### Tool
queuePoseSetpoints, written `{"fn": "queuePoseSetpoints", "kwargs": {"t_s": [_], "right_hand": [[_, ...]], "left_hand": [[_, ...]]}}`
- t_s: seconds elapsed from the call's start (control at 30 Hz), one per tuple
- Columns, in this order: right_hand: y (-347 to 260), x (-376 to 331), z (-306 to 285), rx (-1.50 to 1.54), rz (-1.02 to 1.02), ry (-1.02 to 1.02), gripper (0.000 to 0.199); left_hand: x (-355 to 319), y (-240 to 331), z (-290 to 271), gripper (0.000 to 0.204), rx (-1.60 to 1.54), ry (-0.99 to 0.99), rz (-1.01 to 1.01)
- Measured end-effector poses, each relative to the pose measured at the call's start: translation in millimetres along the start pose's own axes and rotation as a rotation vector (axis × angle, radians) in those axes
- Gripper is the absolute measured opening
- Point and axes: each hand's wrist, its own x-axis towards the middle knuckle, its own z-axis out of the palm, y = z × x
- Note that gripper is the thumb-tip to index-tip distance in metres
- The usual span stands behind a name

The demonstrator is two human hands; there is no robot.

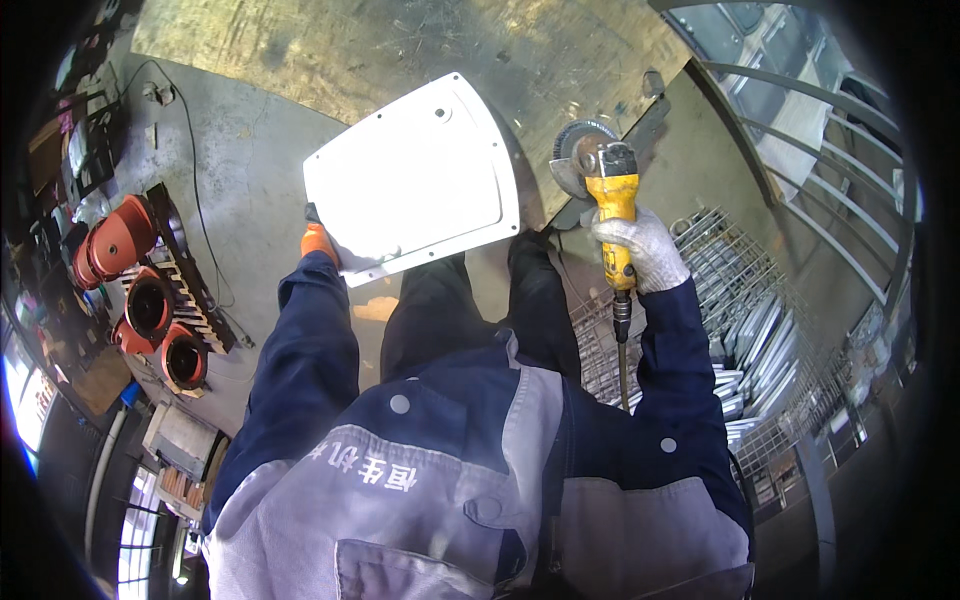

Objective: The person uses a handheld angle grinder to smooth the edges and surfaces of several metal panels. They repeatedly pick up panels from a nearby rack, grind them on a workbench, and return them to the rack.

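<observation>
Holding a white panel (410, 175) at the edge of a wooden tabletop (400, 40), a person (430, 510) clasps its lower-left side with the orange-gloved left hand (318, 241), the grip of the pale-gloved right hand (648, 246) wrapped around a yellow grinder (616, 195). The disc (580, 131) stands clear of the panel; glare across the white face leaves it impossible to tell how much is done or left.

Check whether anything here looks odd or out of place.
The hands are gloved differently: left hand in orange, right hand in whitish. A tan patch also stands out on the grey floor; I can't tell whether it's spilled.
</observation>
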Motion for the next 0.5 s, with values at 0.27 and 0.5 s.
{"fn": "queuePoseSetpoints", "kwargs": {"t_s": [0.27, 0.5], "right_hand": [[-5.0, 41.1, 18.4, -0.103, 0.073, 0.043, 0.033], [-17.3, 76.2, 36.5, -0.079, 0.133, -0.062, 0.030]], "left_hand": [[3.6, -4.6, 13.2, 0.091, -0.111, 0.205, 0.057], [0.3, -6.7, 17.8, 0.083, -0.181, 0.132, 0.091]]}}
